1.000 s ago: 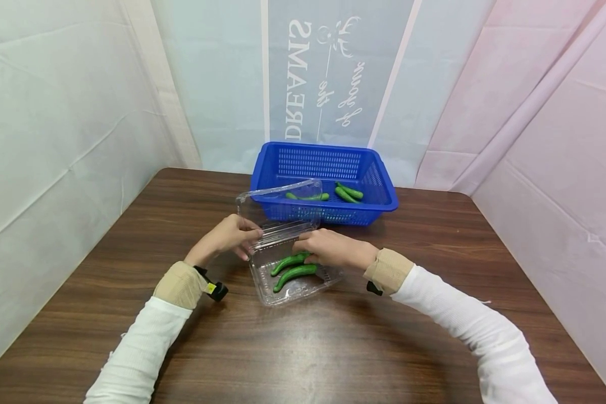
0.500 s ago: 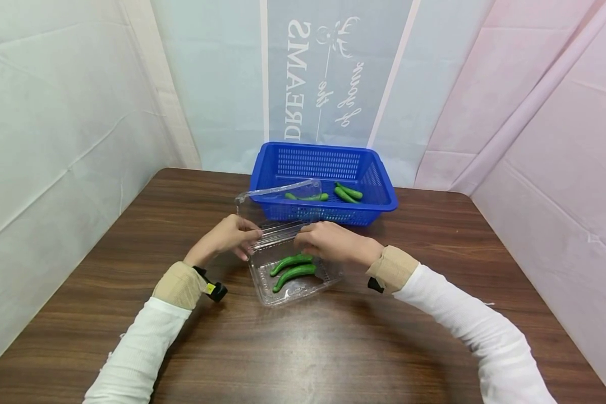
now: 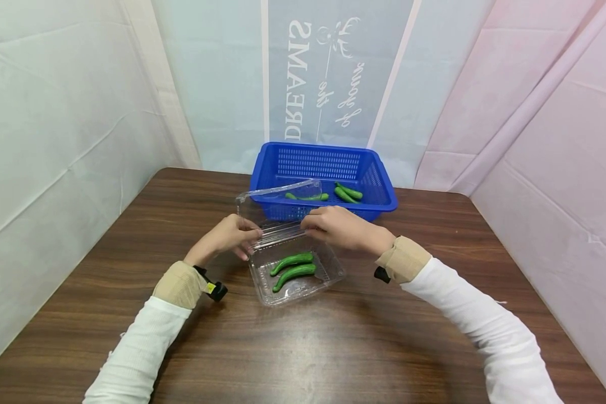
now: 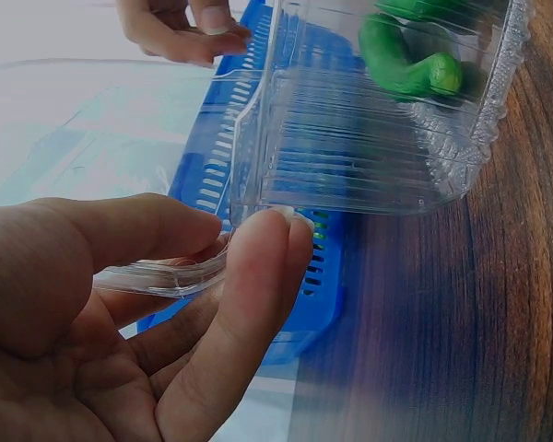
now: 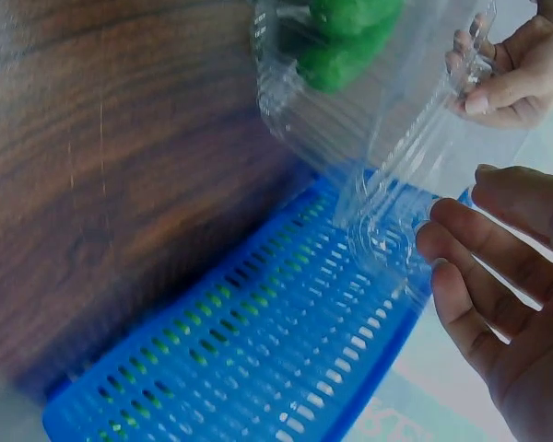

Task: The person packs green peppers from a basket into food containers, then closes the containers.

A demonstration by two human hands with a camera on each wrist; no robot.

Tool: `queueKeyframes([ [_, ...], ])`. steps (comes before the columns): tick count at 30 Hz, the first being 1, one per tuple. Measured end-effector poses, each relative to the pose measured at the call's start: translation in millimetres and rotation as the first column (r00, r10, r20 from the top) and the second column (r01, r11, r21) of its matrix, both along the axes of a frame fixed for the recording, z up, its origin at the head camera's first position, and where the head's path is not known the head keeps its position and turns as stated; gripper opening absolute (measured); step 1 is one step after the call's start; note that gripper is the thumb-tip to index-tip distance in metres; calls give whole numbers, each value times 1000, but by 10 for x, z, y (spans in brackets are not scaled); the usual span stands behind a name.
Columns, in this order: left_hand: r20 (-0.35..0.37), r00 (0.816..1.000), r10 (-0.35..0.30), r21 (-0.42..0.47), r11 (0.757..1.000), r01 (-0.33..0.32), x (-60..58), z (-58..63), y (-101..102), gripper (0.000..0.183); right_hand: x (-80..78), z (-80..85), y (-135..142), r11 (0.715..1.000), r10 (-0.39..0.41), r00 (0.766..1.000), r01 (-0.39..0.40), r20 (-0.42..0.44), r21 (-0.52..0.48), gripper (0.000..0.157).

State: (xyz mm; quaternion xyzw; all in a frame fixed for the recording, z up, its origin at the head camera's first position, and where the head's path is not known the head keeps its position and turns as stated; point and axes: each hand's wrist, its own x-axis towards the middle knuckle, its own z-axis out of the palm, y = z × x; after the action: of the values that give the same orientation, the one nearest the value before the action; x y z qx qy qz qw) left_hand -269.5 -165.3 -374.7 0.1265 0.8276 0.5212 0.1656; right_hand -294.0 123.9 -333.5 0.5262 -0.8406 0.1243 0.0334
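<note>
A clear plastic clamshell box lies with its lid raised, leaning back towards the blue basket. Two curved green vegetables, like small cucumbers, lie side by side in its base. At the hinge's left end, my left hand pinches the plastic edge between thumb and fingers, seen closely in the left wrist view. My right hand is at the hinge's right end. In the right wrist view, the right hand's fingers are loosely bent beside the clear plastic, with nothing held between them; whether they touch it is unclear.
Behind the box stands a blue slotted basket holding several more green vegetables. Both rest on a brown wood-grain table. Pale fabric walls close in the back and sides.
My right hand has let go of a green vegetable in the base and risen back and right to the hinge. My left hand has stayed at the box.
</note>
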Motion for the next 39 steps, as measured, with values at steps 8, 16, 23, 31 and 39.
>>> queueKeyframes([
  [8,-5,1000,1,-10,1000,-1,-1,0,2,32,-30,65,66,1000,-11,1000,11,-11,-11,15],
  [16,-10,1000,-12,-21,1000,12,-8,-2,1,32,-60,129,125,999,-32,997,29,-69,-34,13],
  [23,-14,1000,-14,-19,1000,14,1,6,0,32,-111,150,193,998,-56,990,52,-129,-37,8],
  [31,-14,1000,-12,-17,1000,12,13,11,-3,30,-178,174,329,994,-112,986,109,-121,-25,8],
  [39,-12,1000,-5,-15,1000,5,13,12,3,30,-261,188,464,987,-161,981,158,-105,-32,8],
])
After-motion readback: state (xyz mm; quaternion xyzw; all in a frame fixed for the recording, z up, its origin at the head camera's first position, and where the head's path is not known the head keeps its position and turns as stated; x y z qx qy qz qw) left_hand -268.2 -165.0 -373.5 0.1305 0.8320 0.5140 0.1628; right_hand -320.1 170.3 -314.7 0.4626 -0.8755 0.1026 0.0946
